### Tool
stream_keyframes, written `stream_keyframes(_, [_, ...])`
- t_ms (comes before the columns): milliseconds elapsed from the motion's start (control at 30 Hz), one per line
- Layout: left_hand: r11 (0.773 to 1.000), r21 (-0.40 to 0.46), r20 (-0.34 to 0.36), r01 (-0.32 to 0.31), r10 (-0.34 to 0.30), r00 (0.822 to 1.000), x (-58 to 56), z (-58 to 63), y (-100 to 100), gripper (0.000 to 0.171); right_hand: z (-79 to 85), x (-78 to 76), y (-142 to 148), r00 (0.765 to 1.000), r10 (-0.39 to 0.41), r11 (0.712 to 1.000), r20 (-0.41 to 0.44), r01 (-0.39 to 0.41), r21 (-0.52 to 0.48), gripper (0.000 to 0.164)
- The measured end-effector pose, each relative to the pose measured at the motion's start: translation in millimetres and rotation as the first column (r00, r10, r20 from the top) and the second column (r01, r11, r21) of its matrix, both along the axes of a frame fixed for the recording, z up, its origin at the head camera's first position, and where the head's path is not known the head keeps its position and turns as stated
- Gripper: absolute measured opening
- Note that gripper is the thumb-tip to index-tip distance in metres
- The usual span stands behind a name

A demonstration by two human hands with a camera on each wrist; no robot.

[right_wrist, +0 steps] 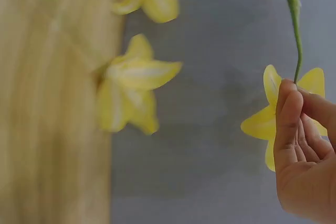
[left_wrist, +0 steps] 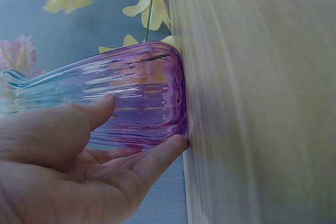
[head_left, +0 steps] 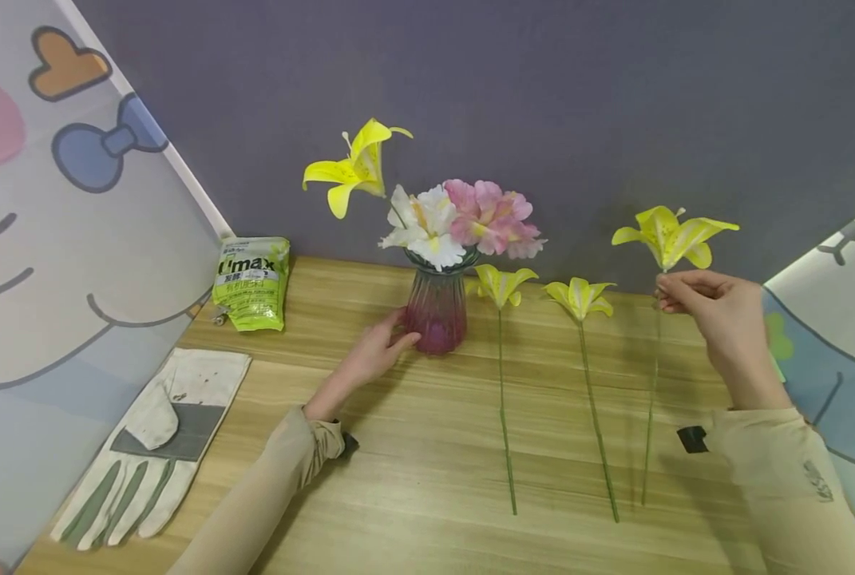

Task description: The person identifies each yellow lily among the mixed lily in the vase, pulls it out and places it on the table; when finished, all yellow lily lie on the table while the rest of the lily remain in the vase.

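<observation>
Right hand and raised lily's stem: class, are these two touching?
Touching: the right wrist view shows the right hand pinching the green stem, which runs straight into its grip.

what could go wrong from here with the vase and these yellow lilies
The ribbed, pink-tinted, see-through vase could tip if bumped: the left hand holds it only low down, and one yellow, wide-petalled lily leans far out sideways. The right hand pinches another yellow lily near its top, so its long green stem might swing.
</observation>
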State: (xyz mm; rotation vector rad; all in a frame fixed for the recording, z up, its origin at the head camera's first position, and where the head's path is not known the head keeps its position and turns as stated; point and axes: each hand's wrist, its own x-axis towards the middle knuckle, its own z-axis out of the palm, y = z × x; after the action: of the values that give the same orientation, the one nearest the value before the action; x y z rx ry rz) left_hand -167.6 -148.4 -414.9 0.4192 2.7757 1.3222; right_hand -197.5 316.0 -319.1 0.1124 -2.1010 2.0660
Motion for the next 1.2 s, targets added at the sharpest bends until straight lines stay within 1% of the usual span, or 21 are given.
stream_keyframes(100, [1.0,-0.009,-0.002,0.0,0.0,1.0,-0.7,0.6,0.3,0.06,-10.8,0.0,12.8,0.998,0.02,0.989,0.054,-0.027,0.143,0.008])
stream_keyframes(167, [1.0,-0.014,-0.004,0.002,-0.002,1.0,-0.8,0.7,0.3,0.06,-18.6,-0.6,21.2,0.997,0.023,0.977,0.074,-0.038,0.21,0.013])
stream_keyframes(300, [1.0,-0.019,-0.01,0.005,-0.006,1.0,-0.4,1.4,0.6,0.059,-35.1,-3.2,36.6,0.995,0.041,0.977,0.089,-0.059,0.207,0.028])
stream_keyframes(400, [1.0,-0.01,-0.01,0.01,-0.01,1.0,0.0,1.6,0.7,0.059,-46.0,-6.0,46.5,0.994,0.049,0.97,0.099,-0.071,0.231,0.037])
stream_keyframes(467, [1.0,-0.003,-0.007,0.013,-0.013,1.0,-0.2,1.4,0.8,0.059,-52.8,-8.6,52.7,0.993,0.048,0.959,0.111,-0.077,0.274,0.039])
stream_keyframes(567, [1.0,0.006,-0.003,0.016,-0.016,1.0,-0.7,0.7,0.9,0.059,-61.6,-12.8,60.8,0.988,0.058,0.933,0.145,-0.105,0.344,0.038])
stream_keyframes(633, [1.0,0.006,-0.005,0.017,-0.017,1.0,-0.8,0.2,0.9,0.059,-67.5,-16.3,64.3,0.985,0.064,0.916,0.162,-0.122,0.382,0.028])
stream_keyframes(700, [1.0,0.008,-0.006,0.019,-0.018,1.0,-0.7,-0.2,0.8,0.059,-73.1,-19.4,66.5,0.981,0.07,0.889,0.178,-0.142,0.435,0.013])
stream_keyframes(733, [1.0,0.009,-0.006,0.019,-0.019,1.0,-0.7,-0.1,0.9,0.059,-75.8,-21.3,67.0,0.98,0.069,0.877,0.187,-0.149,0.458,0.011])
stream_keyframes(800, [1.0,0.011,-0.004,0.021,-0.021,1.0,-0.8,-0.3,0.8,0.058,-81.2,-24.9,67.5,0.979,0.069,0.841,0.193,-0.161,0.516,0.025])
stream_keyframes(833, [1.0,0.014,-0.002,0.022,-0.022,1.0,-0.7,-0.6,0.6,0.058,-84.3,-26.6,67.7,0.978,0.071,0.818,0.197,-0.17,0.55,0.031])
stream_keyframes(867, [1.0,0.016,0.002,0.022,-0.022,1.0,-0.6,-1.0,0.4,0.058,-87.4,-28.3,67.6,0.978,0.077,0.8,0.195,-0.177,0.574,0.035])
stream_keyframes(967, [1.0,0.019,0.008,0.023,-0.023,1.0,-0.3,-1.5,0.0,0.057,-95.1,-32.5,67.3,0.978,0.099,0.756,0.183,-0.194,0.625,0.037])
stream_keyframes(1033, [1.0,0.02,0.011,0.022,-0.022,1.0,-0.2,-1.5,-0.1,0.057,-98.4,-34.3,67.1,0.98,0.113,0.745,0.167,-0.194,0.638,0.035])
stream_keyframes(1100, [0.999,0.023,0.015,0.022,-0.023,1.0,-0.2,-1.2,-0.1,0.058,-99.6,-34.9,66.8,0.98,0.116,0.743,0.159,-0.192,0.641,0.035])
stream_keyframes(1200, [0.999,0.026,0.016,0.022,-0.022,1.0,-0.6,-1.1,0.1,0.059,-98.9,-34.2,66.4,0.981,0.117,0.732,0.154,-0.19,0.655,0.035])
